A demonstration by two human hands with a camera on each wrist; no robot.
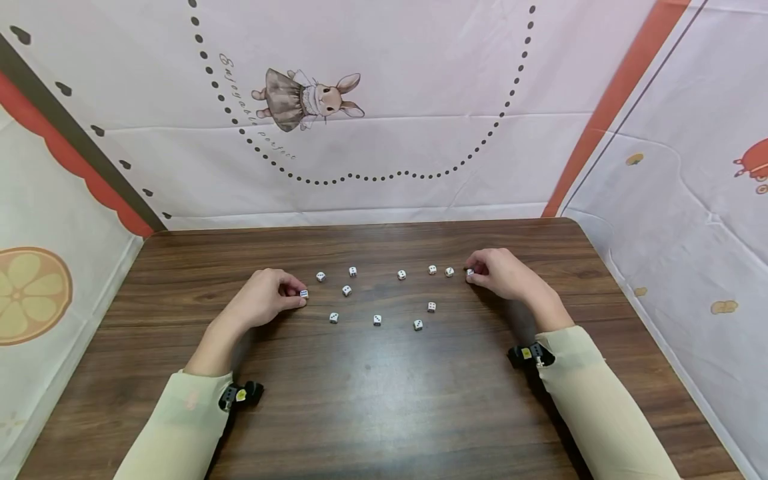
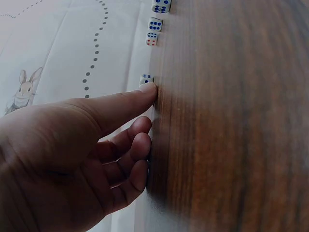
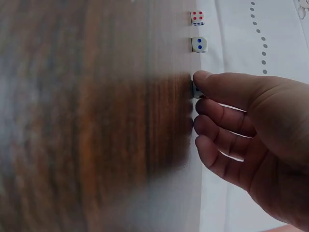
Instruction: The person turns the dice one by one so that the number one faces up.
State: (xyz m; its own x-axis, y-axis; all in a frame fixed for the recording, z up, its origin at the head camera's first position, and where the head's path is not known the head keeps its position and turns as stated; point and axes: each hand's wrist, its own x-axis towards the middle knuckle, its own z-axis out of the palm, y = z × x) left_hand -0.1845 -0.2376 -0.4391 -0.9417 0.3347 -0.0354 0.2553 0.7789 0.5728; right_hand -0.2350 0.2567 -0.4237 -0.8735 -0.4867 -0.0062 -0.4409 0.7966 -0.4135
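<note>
My left hand (image 1: 266, 297) is at the left end of a scatter of small white dice, its thumb and forefinger pinching one die (image 1: 304, 294) at the tabletop. In the left wrist view the thumb (image 2: 120, 107) partly covers a die (image 2: 147, 78). On the right side, my right hand (image 1: 505, 273) pinches another die (image 1: 470, 272) between thumb and forefinger. The right wrist view shows that die (image 3: 197, 91) mostly hidden, with the other fingers (image 3: 217, 154) curled below it.
Several loose dice lie between the hands, among them one die (image 1: 377, 320) near the middle and one die (image 1: 449, 272) close to the right hand. They rest on a dark wooden table (image 1: 372, 413). A printed white cloth (image 1: 420, 80) hangs behind its far edge.
</note>
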